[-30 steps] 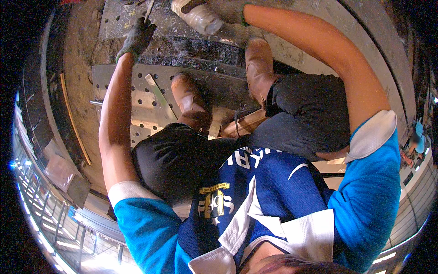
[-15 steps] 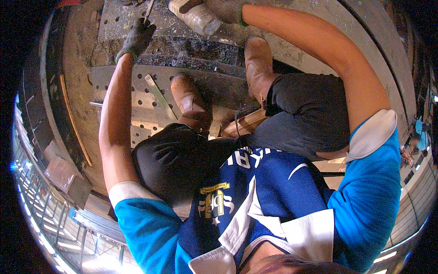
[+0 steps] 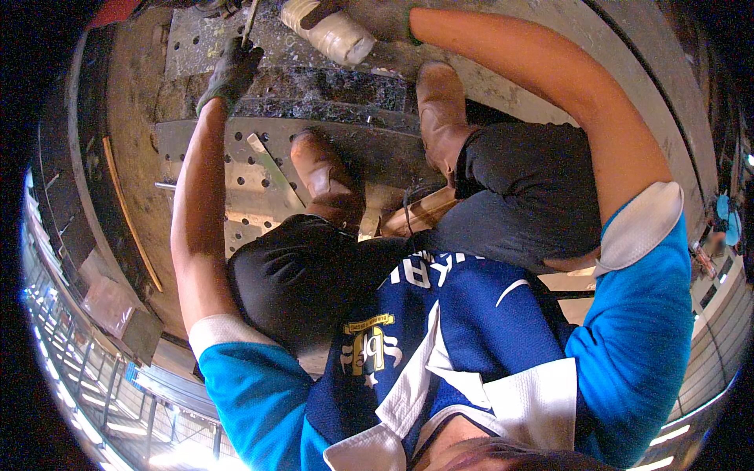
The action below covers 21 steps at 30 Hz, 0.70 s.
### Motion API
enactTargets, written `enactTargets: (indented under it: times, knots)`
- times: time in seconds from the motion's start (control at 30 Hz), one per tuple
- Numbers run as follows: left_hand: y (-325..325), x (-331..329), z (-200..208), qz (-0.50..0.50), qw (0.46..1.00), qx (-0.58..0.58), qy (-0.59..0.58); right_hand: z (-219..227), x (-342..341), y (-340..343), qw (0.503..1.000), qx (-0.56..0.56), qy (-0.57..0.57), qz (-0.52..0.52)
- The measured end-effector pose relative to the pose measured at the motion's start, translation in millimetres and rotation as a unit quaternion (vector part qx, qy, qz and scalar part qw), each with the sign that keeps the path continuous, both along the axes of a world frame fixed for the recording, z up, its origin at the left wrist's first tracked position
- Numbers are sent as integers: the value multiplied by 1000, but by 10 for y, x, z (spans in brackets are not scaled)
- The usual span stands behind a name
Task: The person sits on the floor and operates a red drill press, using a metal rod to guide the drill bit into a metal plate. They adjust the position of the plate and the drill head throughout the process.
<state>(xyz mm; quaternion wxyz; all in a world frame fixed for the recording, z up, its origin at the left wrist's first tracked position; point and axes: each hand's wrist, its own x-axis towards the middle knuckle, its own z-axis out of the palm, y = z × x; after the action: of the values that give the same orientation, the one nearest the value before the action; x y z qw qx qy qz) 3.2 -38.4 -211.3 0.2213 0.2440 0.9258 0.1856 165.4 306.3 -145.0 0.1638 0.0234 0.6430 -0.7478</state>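
My left hand, in a dark grey glove, is closed around a thin light-coloured rod that runs up past the top edge. At the top centre is a pale, translucent plastic bottle with a ribbed body, lying tilted with its blunt end toward me. My right hand, also gloved, is against the far side of the bottle and appears to grip it. Shadow and the picture's edge hide most of its fingers. A dark patch shows on the bottle's upper part.
Beneath the hands lies a scuffed metal plate with round holes. My brown boots rest on a second perforated plate, beside a flat metal strip. A long thin orange strip lies at left, near a wrapped box.
The bottle and my right hand have shifted slightly up and left. My left hand with the rod has moved a little. More of a red thing shows at the upper left.
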Motion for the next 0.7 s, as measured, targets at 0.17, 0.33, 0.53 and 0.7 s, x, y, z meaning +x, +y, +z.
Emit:
enactTargets:
  times: [0.17,0.33,0.53,0.7]
  knots:
    - [480,300,625,87,993,35,-74,22,51,95,1000,7,-2,-17]
    - [467,342,641,98,992,23,-77,22,52,83,1000,8,-4,-12]
    - [431,308,563,77,993,51,-78,22,38,73,1000,9,-5,-10]
    - [482,262,518,69,996,20,-47,27,39,93,1000,17,-9,-10]
